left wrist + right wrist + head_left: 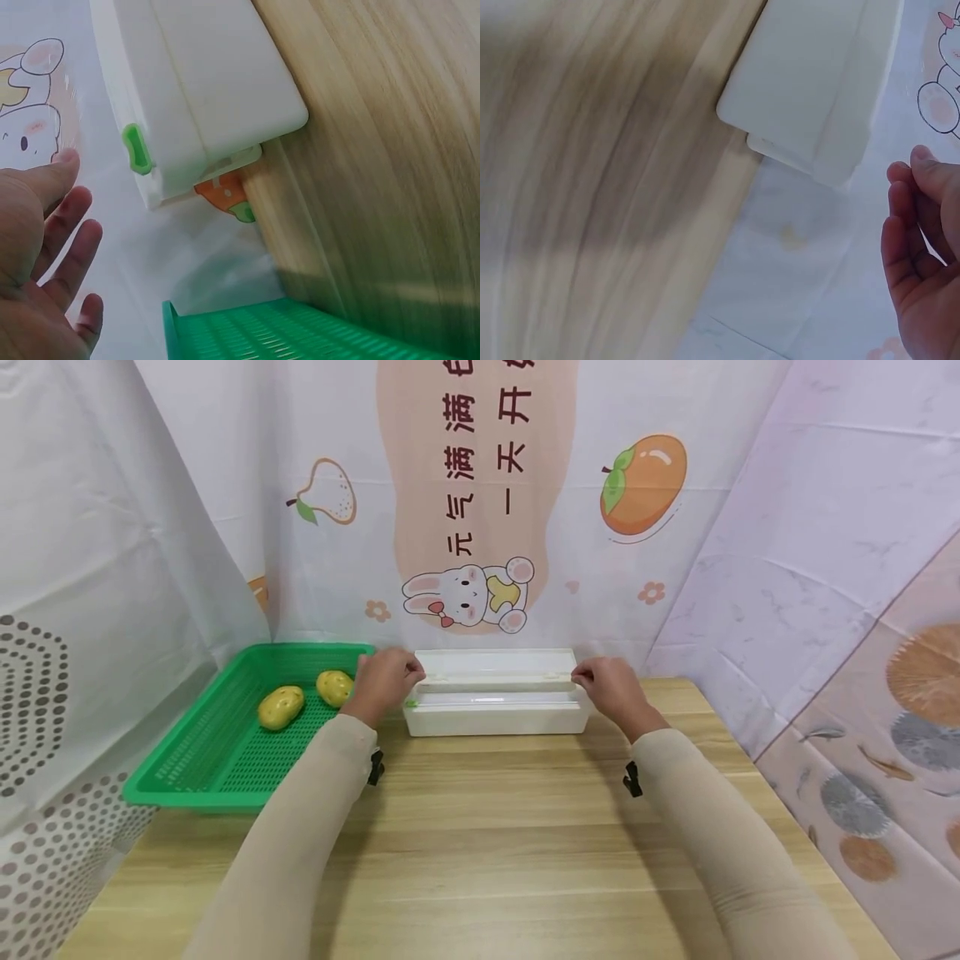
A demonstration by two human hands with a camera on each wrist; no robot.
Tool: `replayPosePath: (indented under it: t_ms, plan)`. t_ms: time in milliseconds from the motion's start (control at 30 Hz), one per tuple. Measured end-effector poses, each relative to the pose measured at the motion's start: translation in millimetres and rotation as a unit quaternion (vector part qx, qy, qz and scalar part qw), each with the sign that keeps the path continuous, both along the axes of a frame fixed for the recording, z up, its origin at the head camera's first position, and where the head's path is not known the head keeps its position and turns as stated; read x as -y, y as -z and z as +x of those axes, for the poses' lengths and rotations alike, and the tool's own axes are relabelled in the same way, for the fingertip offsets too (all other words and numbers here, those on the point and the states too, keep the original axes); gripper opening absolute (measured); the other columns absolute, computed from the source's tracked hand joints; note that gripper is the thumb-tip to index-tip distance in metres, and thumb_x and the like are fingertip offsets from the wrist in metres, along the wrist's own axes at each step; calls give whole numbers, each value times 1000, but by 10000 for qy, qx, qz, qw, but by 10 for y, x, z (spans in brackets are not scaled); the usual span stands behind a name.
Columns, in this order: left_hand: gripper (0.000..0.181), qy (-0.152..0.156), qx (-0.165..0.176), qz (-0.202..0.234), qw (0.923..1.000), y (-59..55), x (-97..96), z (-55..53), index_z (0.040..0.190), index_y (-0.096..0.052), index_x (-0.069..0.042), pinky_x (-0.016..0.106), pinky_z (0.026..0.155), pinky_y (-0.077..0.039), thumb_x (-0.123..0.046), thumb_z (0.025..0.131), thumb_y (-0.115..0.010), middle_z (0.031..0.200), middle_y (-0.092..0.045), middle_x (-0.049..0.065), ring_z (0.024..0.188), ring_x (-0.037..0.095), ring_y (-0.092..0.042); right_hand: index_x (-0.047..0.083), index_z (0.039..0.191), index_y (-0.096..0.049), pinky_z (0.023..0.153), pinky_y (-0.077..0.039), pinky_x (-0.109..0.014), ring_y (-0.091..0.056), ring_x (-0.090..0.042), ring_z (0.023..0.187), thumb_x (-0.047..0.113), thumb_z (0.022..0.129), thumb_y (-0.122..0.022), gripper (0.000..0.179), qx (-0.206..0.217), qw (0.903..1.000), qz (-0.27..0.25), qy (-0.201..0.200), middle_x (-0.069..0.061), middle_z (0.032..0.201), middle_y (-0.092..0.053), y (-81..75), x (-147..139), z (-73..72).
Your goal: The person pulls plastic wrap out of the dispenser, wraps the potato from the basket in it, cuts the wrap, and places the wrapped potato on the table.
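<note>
A long white cling film dispenser box (pixel 497 720) stands at the back of the table, its lid (pixel 495 660) raised in the head view. A green slider (pixel 136 148) shows near its left end. Above that end my left hand (pixel 386 681) pinches with thumb and forefinger. My right hand (pixel 611 689) does the same at the right end, its thumb (pixel 924 156) meeting the forefinger. Between the hands the clear film is barely visible; faint glossy streaks show in the left wrist view. Both hands are apart from the box in the wrist views.
A green plastic basket (pixel 180 797) stands on the left, close to my left forearm. Two potatoes, one on the left (pixel 281 707) and one on the right (pixel 334 688), lie in it. A printed curtain (pixel 337 577) hangs right behind the wooden table (pixel 480 843).
</note>
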State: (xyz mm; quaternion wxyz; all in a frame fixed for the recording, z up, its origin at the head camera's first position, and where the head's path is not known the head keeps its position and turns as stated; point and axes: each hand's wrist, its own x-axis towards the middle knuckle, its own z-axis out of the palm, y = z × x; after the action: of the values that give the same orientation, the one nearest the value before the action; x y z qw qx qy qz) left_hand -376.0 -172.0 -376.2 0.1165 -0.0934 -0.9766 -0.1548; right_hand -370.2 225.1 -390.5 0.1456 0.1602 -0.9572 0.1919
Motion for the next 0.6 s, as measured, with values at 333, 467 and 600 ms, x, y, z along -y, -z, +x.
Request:
replayPosePath:
  t_ms: [333, 467, 600]
  plan:
    - [16, -73, -177, -225, 9996, -119, -13, 30, 94, -80, -17, 49, 93, -37, -33, 94, -78, 102, -71, 1, 104, 26, -57, 9, 100, -81, 90, -55, -50, -69, -33, 99, 18, 97, -74, 12, -262, 9991, 291, 183, -10, 106, -76, -150, -25, 47]
    - [17, -76, -150, -292, 9994, -168, -10, 28, 95, -80, -17, 51, 95, -38, -34, 94, -78, 103, -70, 1, 105, 28, -57, 11, 100, -82, 93, -51, -55, -60, -41, 110, 20, 96, -76, 12, -416, 9978, 415, 312, -12, 117, -70, -198, -34, 72]
    - [19, -53, -126, -348, 9993, -212, -2, 37, 95, -80, -18, 52, 98, -37, -36, 95, -76, 104, -69, 1, 107, 28, -57, 15, 98, -83, 94, -47, -56, -54, -40, 112, 22, 95, -77, 10, -527, 9965, 490, 416, -10, 122, -66, -225, -45, 92]
